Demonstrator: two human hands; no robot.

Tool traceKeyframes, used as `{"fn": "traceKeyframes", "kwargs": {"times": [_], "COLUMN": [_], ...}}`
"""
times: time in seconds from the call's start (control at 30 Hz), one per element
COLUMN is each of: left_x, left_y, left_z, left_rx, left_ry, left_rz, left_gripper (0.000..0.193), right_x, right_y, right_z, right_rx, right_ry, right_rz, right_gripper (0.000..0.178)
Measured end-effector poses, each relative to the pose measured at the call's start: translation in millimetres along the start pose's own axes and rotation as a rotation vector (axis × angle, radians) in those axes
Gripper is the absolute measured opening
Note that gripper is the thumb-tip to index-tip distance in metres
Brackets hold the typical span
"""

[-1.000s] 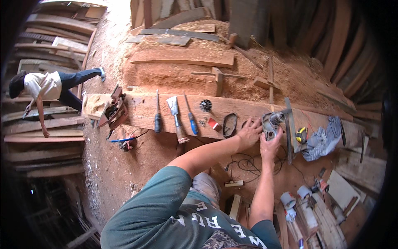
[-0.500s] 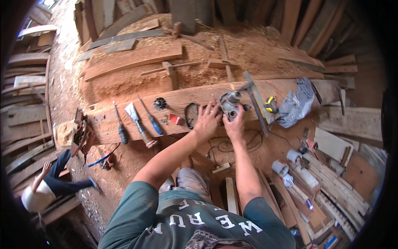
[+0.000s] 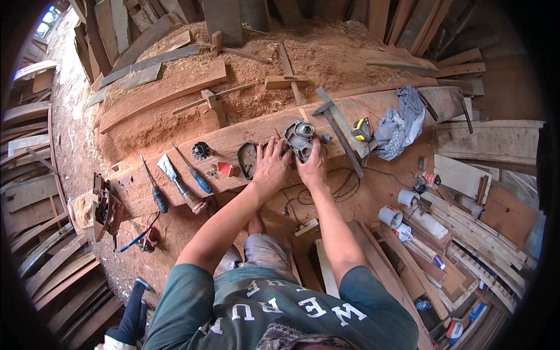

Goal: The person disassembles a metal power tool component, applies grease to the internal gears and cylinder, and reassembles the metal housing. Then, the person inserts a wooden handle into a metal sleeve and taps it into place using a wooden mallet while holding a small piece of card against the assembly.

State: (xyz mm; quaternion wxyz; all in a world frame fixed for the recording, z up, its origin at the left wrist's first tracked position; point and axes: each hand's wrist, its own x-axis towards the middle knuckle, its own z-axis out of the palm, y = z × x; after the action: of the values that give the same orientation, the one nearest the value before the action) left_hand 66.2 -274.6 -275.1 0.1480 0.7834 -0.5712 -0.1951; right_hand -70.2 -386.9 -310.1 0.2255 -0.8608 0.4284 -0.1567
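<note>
A dismantled grey power tool body, its metal gear end facing up, rests on the thick wooden plank. My right hand grips its near right side, thumb and fingers round the housing. Beside it, my left hand reaches over the plank with fingers stretched and apart, its thumb side close to the tool; whether they touch is hard to see. Just left of that hand lies a dark ring-shaped guard. Farther left are a small red piece, a round black finned part, a blue-handled screwdriver and a chisel.
A hammer, a yellow tape measure and a crumpled grey cloth lie right on the plank. A hand plane sits at its left end. Cable and stacked boards cover the floor; another person's legs show lower left.
My view has shifted, so the plank sits further left. The tool body has turned slightly in my right hand's grip. The other person has moved lower in the picture.
</note>
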Motion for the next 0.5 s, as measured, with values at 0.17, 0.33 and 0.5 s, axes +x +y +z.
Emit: {"fn": "traceKeyframes", "kwargs": {"times": [0.17,0.33,0.5], "left_x": [-7.1,-13.8,-17.7], "left_y": [-0.5,4.6,6.8], "left_z": [-2.7,-9.9,-18.1], "left_rx": [-0.033,-0.062,-0.07], "left_ry": [0.049,0.053,0.063], "left_rz": [0.008,0.003,0.008], "left_gripper": [0.06,0.054,0.054], "right_x": [-1.9,-3.0,-1.2], "right_y": [-6.5,-4.1,-6.1], "right_z": [-1.2,1.9,-3.2], "right_rx": [-0.062,-0.015,-0.02], "right_ry": [-0.043,-0.046,-0.075], "right_rz": [0.038,0.063,0.076], "right_gripper": [0.089,0.095,0.096]}}
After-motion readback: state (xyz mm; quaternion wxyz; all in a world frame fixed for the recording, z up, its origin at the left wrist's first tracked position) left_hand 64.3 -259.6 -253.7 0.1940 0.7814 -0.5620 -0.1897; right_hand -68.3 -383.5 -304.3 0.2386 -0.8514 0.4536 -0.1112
